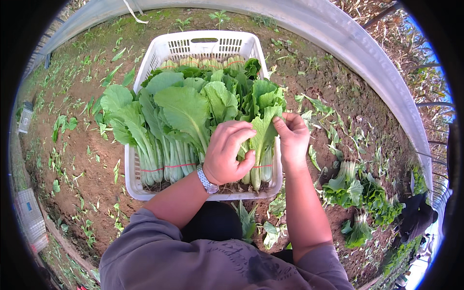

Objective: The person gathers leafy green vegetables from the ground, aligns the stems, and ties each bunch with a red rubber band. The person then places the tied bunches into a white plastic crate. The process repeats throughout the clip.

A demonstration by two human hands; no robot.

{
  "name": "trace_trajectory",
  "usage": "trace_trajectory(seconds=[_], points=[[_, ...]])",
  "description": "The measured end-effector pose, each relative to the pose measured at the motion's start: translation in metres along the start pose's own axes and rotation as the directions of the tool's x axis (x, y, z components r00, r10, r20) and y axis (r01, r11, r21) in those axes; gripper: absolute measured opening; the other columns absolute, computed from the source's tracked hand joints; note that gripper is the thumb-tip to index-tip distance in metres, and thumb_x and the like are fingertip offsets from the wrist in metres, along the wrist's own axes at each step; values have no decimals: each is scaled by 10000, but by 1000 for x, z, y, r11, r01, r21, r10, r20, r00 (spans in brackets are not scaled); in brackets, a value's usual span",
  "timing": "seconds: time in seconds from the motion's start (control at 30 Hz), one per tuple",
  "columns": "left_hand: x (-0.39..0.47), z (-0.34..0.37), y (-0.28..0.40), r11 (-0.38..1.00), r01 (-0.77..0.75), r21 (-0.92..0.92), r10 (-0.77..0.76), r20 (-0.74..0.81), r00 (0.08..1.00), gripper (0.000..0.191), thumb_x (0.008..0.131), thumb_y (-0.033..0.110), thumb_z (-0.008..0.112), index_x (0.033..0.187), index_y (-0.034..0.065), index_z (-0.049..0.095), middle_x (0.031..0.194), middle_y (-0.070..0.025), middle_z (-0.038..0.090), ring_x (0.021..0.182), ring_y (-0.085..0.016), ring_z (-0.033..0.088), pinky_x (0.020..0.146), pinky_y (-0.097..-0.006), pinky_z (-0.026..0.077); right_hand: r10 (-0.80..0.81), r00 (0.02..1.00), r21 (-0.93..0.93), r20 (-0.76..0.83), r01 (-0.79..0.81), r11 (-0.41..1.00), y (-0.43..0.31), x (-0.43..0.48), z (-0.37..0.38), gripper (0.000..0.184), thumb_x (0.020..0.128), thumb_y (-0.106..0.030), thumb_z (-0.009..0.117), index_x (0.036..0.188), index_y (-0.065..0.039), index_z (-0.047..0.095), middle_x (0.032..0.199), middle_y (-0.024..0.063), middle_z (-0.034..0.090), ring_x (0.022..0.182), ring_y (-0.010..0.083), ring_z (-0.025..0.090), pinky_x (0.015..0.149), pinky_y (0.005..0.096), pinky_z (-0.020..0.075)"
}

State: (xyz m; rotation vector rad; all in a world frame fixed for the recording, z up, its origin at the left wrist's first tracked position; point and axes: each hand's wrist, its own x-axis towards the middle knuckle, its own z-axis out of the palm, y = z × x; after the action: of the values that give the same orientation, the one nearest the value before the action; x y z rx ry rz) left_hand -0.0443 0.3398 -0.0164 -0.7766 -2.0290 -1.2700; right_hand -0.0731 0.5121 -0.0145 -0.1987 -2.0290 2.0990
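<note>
A white plastic crate (203,196) stands on the soil in front of me, packed with bundles of leafy greens (185,108) tied with red bands. My right hand (294,139), at the crate's right side, pinches the edge of a broad green leaf (266,125) between thumb and fingers. That leaf belongs to the bundle at the front right corner, with its pale stem pointing toward me. My left hand (230,152), a metal watch (207,180) on its wrist, hovers over the front bundles. Its thumb and index finger are apart; the other fingertips are partly hidden.
Several tied bundles of greens (346,185) lie on the ground to the right. Beyond them a person in dark clothing (417,215) is low down at the right rim. Loose leaves litter the soil (101,156). Plastic sheeting (311,21) curves along the far side; more crates (30,214) sit at left.
</note>
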Motion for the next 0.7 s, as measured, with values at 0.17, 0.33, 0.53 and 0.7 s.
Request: trace_trajectory(seconds=[0.17, 0.33, 0.53, 0.7], points=[[-5, -5, -7, 994, 42, -104, -41, 7, 999, 515, 654, 24, 662, 1144, 17, 503, 1118, -163, 564, 1005, -338, 551, 880, -416, 449, 34, 998, 513, -60, 1, 858, -12, -44, -14, 63, 851, -47, 593, 902, -54, 557, 907, 109, 633, 806, 156, 596, 710, 302, 496], [-3, -2, -9, 993, 115, -22, -110, 159, 981, 676, 668, 97, 685, 1286, 10, 424, 1272, -186, 462, 1159, -362, 464, 1003, -444, 372, 357, 854, 383, 379, -495, 780, -13, -107, -58, 74, 763, -44, 507, 832, -17, 514, 623, 93, 521, 538, 175, 487, 548, 277, 420], [-3, 6, -4, 955, 177, 237, -242, 285, 927, 670, 692, 215, 715, 1293, 80, 453, 1328, -154, 404, 1216, -373, 400, 1033, -454, 343, 129, 972, -933, 195, 144, 330, -17, -95, -123, 132, 792, -93, 608, 897, -17, 582, 742, 76, 609, 666, 180, 586, 644, 277, 477], [-8, 3, -8, 941, 168, 292, -247, 260, 933, 477, 711, 238, 717, 1116, 48, 552, 1305, -152, 429, 1194, -360, 425, 997, -449, 371, -272, 941, -537, 201, 338, 773, -50, -42, -22, 258, 742, 7, 688, 972, -27, 574, 880, 102, 619, 625, 218, 585, 599, 310, 489]])
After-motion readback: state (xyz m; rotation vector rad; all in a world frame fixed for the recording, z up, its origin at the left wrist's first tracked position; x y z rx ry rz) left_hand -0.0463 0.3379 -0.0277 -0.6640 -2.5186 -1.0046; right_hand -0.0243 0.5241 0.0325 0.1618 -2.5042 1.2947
